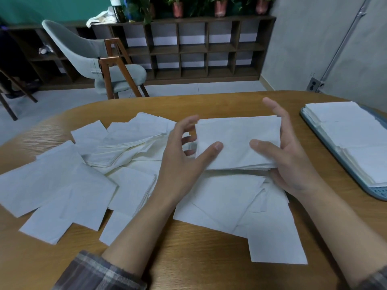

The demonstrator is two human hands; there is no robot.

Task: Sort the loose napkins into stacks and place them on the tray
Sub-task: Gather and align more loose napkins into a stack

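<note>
A small stack of white napkins [236,141] is held above the table between both hands. My right hand [291,162] grips its right side, thumb on top and fingers underneath. My left hand [184,151] holds the left edge, thumb lying on top, fingers loosely curled behind. Loose white napkins [69,185] lie scattered over the wooden table [188,248], left of and beneath my hands. At the right edge a blue-grey tray [377,193] carries neat stacks of napkins [351,135].
A grey chair [94,59] with wooden legs stands beyond the table's far edge. Behind it runs a low dark shelf unit [199,49] with potted plants on top. A grey wall rises on the right.
</note>
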